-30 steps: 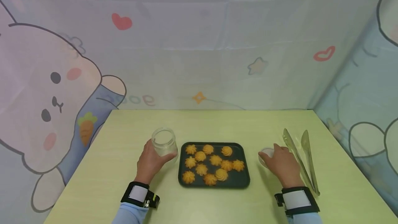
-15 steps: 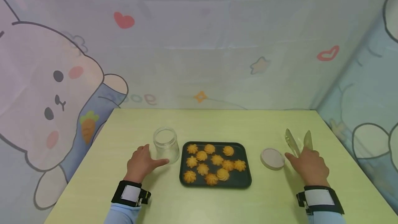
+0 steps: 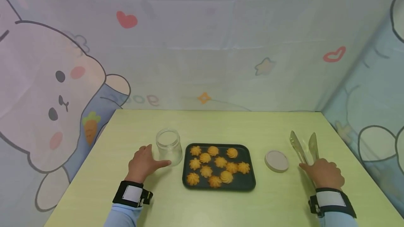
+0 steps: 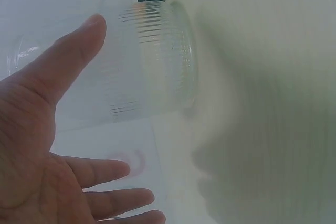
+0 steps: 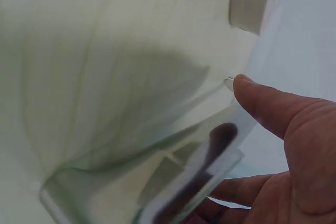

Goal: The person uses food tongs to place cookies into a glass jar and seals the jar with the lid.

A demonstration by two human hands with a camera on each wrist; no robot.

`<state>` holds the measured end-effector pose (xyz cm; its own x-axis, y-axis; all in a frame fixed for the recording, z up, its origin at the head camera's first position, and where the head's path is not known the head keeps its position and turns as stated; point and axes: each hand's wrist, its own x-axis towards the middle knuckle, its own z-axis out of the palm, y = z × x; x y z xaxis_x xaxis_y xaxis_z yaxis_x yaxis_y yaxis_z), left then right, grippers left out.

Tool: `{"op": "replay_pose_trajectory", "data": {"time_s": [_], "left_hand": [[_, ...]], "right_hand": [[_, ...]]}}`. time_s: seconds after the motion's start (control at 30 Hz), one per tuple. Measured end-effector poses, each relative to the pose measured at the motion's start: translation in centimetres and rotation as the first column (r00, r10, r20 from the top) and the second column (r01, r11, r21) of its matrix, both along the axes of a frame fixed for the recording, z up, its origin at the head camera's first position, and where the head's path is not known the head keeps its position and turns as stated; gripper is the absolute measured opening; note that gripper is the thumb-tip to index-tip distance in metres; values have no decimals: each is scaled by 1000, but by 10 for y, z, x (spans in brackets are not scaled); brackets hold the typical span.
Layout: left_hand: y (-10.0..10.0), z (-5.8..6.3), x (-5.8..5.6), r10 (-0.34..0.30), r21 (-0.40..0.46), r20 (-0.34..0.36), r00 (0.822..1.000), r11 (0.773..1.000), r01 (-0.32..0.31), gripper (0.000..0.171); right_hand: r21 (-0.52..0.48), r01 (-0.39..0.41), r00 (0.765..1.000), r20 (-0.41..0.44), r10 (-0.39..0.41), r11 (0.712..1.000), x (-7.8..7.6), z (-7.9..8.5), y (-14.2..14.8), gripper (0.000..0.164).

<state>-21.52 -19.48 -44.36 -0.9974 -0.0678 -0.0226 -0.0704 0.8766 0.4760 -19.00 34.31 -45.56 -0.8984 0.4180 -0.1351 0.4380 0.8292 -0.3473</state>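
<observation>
A clear glass jar [image 3: 169, 148] stands without a lid on the left of the table. My left hand [image 3: 142, 165] is spread beside it, thumb toward the jar's front; the left wrist view shows the thumb overlapping the glass [image 4: 157, 66] and the fingers loosely extended. At the right lie metal tongs [image 3: 297, 145], their two arms spread apart. Over their near part is my right hand [image 3: 325, 173], thumb on one side and fingers on the other. In the right wrist view the thumb [image 5: 268, 106] is straight and apart from the tongs' metal [image 5: 79, 195].
A dark baking tray [image 3: 221, 187] with several piped golden cookies [image 3: 220, 162] lies mid-table. Between tray and tongs is a round pale lid [image 3: 276, 161]. A printed cloth backdrop [image 3: 202, 45] rises behind the table [image 3: 202, 209].
My right hand has left the lid and moved right to the tongs, then a little nearer along them. My left hand has loosened from the jar and drawn slightly left.
</observation>
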Motion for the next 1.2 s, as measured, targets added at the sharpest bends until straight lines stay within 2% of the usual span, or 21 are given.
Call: {"op": "replay_pose_trajectory", "data": {"time_s": [0.23, 0.43, 0.77, 1.0, 1.2], "left_hand": [[2, 1, -1, -2, 18, -9, 1000, 1000, 2, 89], [2, 0, -1, 2, 17, -4, 1000, 1000, -2, 92], [4, 3, 1, -2, 17, -13, 1000, 1000, 2, 97], [5, 2, 1, 10, 26, -14, 1000, 1000, -9, 97], [4, 0, 0, 6, 28, 1, 1000, 1000, -6, 99]], "right_hand": [[-29, -3, 999, 40, 4, 1000, 0, -13, 8, 62], [-59, -4, 999, 43, 6, 998, 1, -15, 9, 56], [-62, 15, 999, 51, -12, 998, 2, -11, 7, 56], [-38, 20, 999, -27, -21, 999, 4, 0, -1, 52], [-27, -2, 1000, -28, 1, 1000, 6, 10, -7, 52]]}}
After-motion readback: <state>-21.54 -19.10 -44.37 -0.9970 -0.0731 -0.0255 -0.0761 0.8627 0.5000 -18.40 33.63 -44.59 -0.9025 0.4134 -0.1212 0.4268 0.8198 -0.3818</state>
